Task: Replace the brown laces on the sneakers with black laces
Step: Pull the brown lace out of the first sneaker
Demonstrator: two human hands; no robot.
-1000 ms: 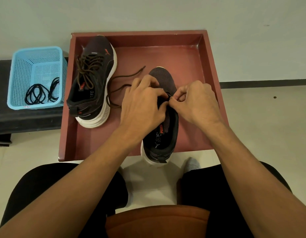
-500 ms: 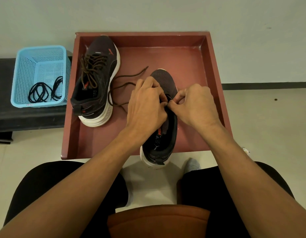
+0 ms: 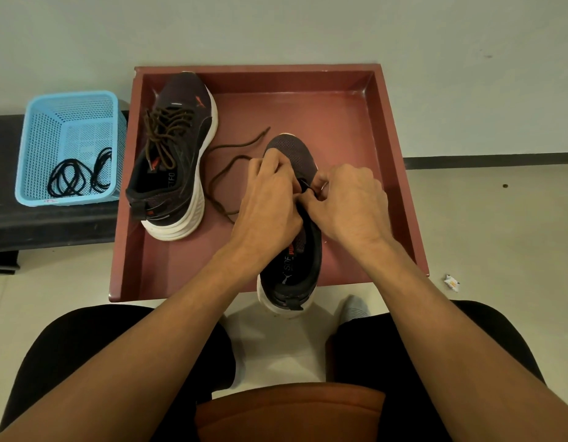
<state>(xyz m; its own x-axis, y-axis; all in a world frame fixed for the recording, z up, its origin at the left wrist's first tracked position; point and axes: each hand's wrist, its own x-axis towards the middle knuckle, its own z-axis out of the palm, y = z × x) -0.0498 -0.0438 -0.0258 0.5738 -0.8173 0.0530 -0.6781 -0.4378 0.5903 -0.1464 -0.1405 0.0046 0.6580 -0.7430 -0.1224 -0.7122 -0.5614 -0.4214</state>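
Two dark sneakers with white soles lie in a red-brown tray (image 3: 394,173). The left sneaker (image 3: 177,154) leans on its side and carries brown laces. The right sneaker (image 3: 292,256) points away from me, its heel over the tray's near edge. My left hand (image 3: 270,202) and my right hand (image 3: 349,202) meet over its eyelets, and both pinch a thin lace there; its colour is hard to tell. A loose brown lace (image 3: 231,161) trails on the tray to the left of my left hand. Black laces (image 3: 78,177) lie coiled in a light blue basket (image 3: 69,129).
The basket stands on a dark low bench (image 3: 46,224) left of the tray, against a pale wall. My knees in black trousers are below the tray, and a small scrap of wrapper (image 3: 451,282) lies on the pale floor to the right.
The view has shifted slightly, so the tray and basket sit a little lower and further right in the picture. Both hands stay pinched together over the right sneaker's eyelets.
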